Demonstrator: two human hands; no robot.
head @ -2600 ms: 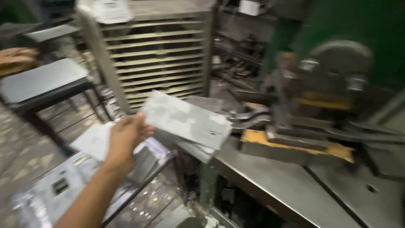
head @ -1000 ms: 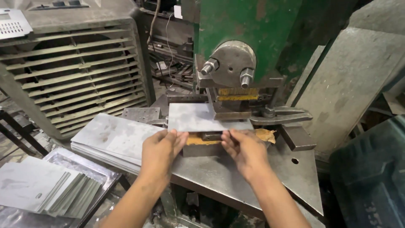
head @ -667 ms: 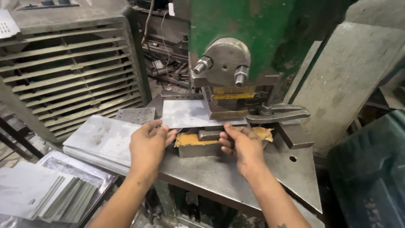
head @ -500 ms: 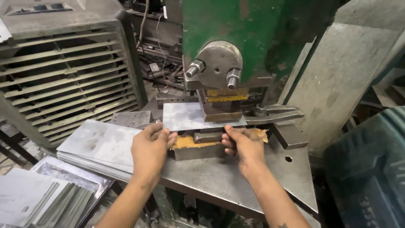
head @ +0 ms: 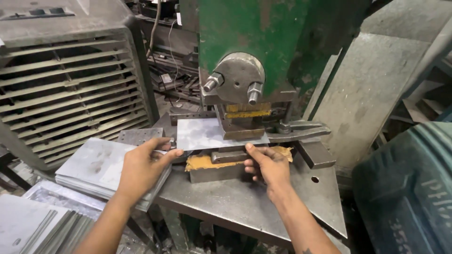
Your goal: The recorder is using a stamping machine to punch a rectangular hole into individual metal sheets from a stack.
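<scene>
At the far left I see a grey louvred cabinet (head: 70, 89), and below it, off the table's (head: 245, 207) left edge, piles of sheets (head: 101, 164). My left hand (head: 143, 167) is at the table's left edge with thumb and fingers closed on the left edge of the metal sheet (head: 202, 134), which lies flat under the green press (head: 263, 51), over the die block (head: 214, 167) near the table's back edge. My right hand (head: 268, 164) sits just right of the block, fingers pinching the sheet's front right edge, with a steel lever (head: 301, 131) behind it.
</scene>
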